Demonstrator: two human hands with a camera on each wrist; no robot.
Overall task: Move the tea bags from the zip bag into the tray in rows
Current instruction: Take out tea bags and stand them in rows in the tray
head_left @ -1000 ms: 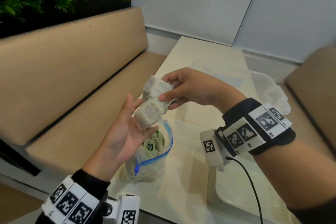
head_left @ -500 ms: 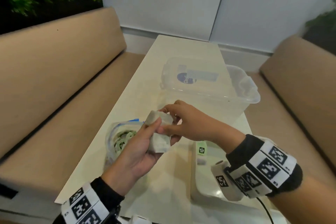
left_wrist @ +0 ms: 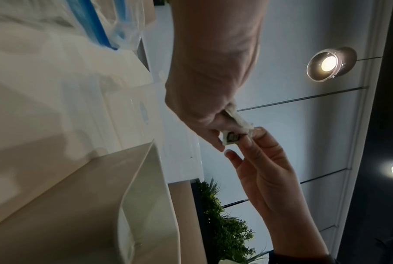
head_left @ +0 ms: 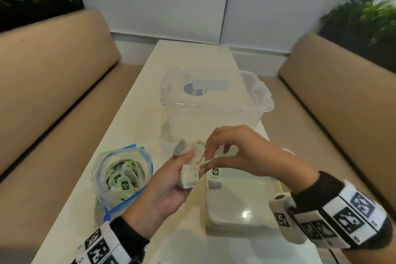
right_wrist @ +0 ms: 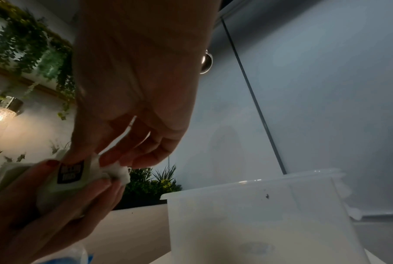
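My left hand (head_left: 186,170) grips a bunch of pale tea bags (head_left: 194,174) above the table, between the zip bag and the tray. With thumb and forefinger my right hand (head_left: 207,157) pinches one bag's tag at the bunch's right edge; the tag (left_wrist: 233,140) shows between both hands' fingertips, and its black label (right_wrist: 70,172) is plain in the right wrist view. The blue-rimmed zip bag (head_left: 122,176) stands open at the left with several green-tagged tea bags inside. A white tray (head_left: 242,206) lies at the right, with one tea bag (head_left: 215,178) in its near-left corner.
A clear plastic container (head_left: 214,100) stands behind the tray in the middle of the white table (head_left: 132,118). Beige benches run along both sides. Plants line the walls behind the benches.
Both hands have come down from above the zip bag and to the right with the bunch of tea bags. The right hand now pinches a single tag instead of gripping the bunch.
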